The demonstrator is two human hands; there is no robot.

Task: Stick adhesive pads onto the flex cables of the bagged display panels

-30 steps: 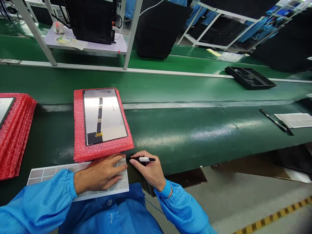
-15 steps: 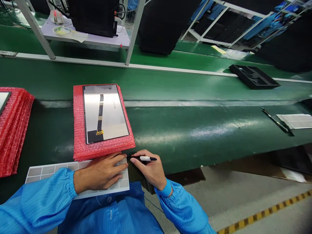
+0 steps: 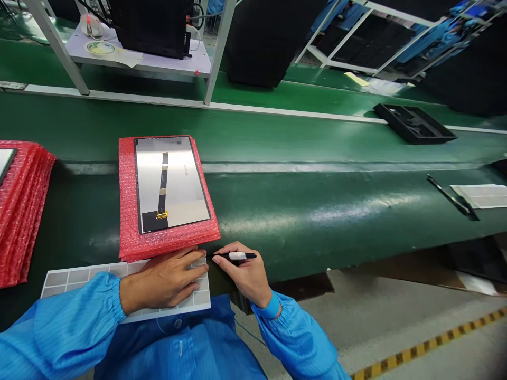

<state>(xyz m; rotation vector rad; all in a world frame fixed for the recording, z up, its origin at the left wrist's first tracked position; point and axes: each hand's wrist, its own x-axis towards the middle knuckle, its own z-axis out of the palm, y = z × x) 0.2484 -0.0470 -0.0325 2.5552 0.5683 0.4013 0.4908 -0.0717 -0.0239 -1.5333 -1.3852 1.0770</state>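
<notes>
Pen (image 3: 238, 256) points left in the right hand (image 3: 252, 277), between thumb and forefinger.

A white sheet (image 3: 56, 279) of pale grey rectangles lies flat, slightly askew, on the desk's (image 3: 285, 200) near side, partly covered. A black-and-white pen (image 3: 237, 256), held nearly level, points toward the sheet's upper right corner.

Red packets (image 3: 166, 244) block the left grip (image 3: 169, 279) ahead; the green bench (image 3: 309, 195) rightward leaves room.
</notes>
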